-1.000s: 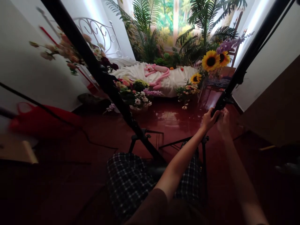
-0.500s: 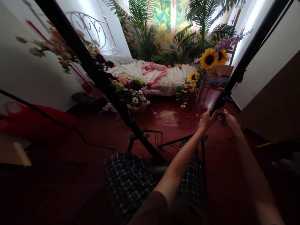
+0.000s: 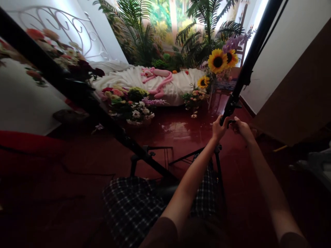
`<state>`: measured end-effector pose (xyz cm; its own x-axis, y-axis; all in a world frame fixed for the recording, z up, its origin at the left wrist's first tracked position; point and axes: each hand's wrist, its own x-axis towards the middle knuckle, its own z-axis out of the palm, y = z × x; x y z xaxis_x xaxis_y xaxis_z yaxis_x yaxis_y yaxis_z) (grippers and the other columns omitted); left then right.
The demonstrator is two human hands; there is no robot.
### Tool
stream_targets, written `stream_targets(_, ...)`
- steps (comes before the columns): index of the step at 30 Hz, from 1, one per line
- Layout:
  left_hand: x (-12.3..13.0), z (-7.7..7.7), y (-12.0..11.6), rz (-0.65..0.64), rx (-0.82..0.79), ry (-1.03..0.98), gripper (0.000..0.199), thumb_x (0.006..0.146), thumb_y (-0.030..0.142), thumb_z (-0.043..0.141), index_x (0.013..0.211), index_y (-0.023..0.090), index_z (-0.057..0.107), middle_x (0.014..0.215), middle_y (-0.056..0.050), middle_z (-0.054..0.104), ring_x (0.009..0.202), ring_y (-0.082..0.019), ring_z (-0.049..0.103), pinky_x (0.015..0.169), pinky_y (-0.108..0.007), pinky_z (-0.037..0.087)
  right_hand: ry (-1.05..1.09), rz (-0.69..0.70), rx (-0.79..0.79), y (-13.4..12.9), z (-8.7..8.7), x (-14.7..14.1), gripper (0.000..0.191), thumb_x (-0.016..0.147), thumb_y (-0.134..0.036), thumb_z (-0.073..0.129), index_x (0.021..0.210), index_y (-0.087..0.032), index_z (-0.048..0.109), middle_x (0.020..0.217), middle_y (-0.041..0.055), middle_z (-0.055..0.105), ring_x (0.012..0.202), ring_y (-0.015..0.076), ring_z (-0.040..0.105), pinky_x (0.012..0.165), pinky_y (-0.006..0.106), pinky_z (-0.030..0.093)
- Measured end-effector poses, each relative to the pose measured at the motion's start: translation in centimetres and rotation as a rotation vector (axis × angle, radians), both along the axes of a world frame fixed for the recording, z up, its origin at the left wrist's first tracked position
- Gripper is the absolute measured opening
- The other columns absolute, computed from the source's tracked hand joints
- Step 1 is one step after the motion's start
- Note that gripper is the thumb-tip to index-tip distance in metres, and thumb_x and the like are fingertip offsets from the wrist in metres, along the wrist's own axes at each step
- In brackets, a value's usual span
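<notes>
Fingers (image 3: 223,120) on that left hand (image 3: 219,131), are they wrapped round something?

Curled against the black stand pole (image 3: 234,98), yes, bunched rather than spread, with the pole rising from them toward one o'clock.

And the right hand (image 3: 241,131)?

Just beside it, at three o'clock from the left one, fingertips (image 3: 236,121) bent in toward a small dark fitting (image 3: 232,121) on the pole. Whether they pinch it I can't tell; it's too dark and too small from here.

Where's the pole standing, then?

Ahead of the person at twelve o'clock, its thin black tripod legs (image 3: 192,155) spread over the glossy red floor (image 3: 178,137), just past the plaid shorts (image 3: 134,206).

What's further off?

A bed with a white sheet (image 3: 124,81) at twelve o'clock, a pink plush toy (image 3: 156,77) lying on it, sunflowers (image 3: 218,61) at one o'clock, palm fronds (image 3: 129,34) behind, and a second black stand (image 3: 54,75) slanting across at ten o'clock.
</notes>
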<state>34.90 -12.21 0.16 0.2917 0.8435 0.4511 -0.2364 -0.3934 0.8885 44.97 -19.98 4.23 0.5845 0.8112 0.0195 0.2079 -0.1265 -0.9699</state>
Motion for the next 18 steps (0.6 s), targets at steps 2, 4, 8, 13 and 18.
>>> stream_targets(2, -0.1, 0.1, 0.0, 0.002, 0.003, -0.002, 0.058, 0.084, 0.076, 0.047, 0.081, 0.020, 0.059, 0.062, 0.002, 0.053, 0.058, -0.012, 0.049, 0.060, -0.024, 0.035, 0.024, -0.003, 0.007, 0.1, 0.0, 0.0, 0.068, 0.070, -0.084, 0.056, 0.071, -0.016, 0.064, 0.067, 0.0086, 0.067, 0.048, 0.0097, 0.048, 0.046, 0.023, 0.037)
stream_targets(4, -0.2, 0.2, -0.1, 0.000, 0.011, -0.010, 0.058, 0.083, 0.077, 0.047, 0.079, 0.020, 0.057, 0.061, 0.002, 0.051, 0.059, -0.012, 0.048, 0.060, -0.024, 0.035, 0.049, -0.011, 0.006, 0.1, 0.0, -0.1, 0.067, 0.071, -0.082, 0.058, 0.071, -0.015, 0.064, 0.068, 0.0087, 0.068, 0.048, 0.0093, 0.048, 0.046, 0.023, 0.036)
stream_targets(8, -0.1, 0.2, 0.0, -0.006, 0.008, -0.023, 0.058, 0.082, 0.077, 0.048, 0.079, 0.020, 0.057, 0.061, 0.002, 0.051, 0.060, -0.012, 0.048, 0.061, -0.024, 0.036, 0.094, -0.016, -0.003, 0.1, 0.4, -0.2, 0.064, 0.073, -0.078, 0.061, 0.071, -0.015, 0.064, 0.070, 0.0089, 0.068, 0.048, 0.0085, 0.048, 0.046, 0.022, 0.036)
stream_targets(13, 0.1, 0.1, -0.1, 0.017, 0.017, -0.033, 0.056, 0.084, 0.075, 0.048, 0.079, 0.020, 0.058, 0.063, 0.001, 0.053, 0.064, -0.013, 0.051, 0.064, -0.024, 0.039, 0.095, 0.014, 0.041, 0.0, 0.1, -0.4, 0.058, 0.079, -0.074, 0.059, 0.070, -0.016, 0.060, 0.068, 0.0070, 0.067, 0.047, 0.0083, 0.047, 0.046, 0.022, 0.036)
stream_targets(18, 0.1, 0.1, -0.1, 0.030, 0.028, -0.014, 0.057, 0.085, 0.075, 0.046, 0.077, 0.020, 0.056, 0.061, 0.002, 0.052, 0.059, -0.011, 0.048, 0.062, -0.024, 0.037, -0.050, 0.138, 0.199, -0.3, -1.2, 0.5, 0.057, 0.078, -0.074, 0.061, 0.079, -0.018, 0.060, 0.064, 0.0003, 0.061, 0.045, 0.0077, 0.046, 0.045, 0.022, 0.039)
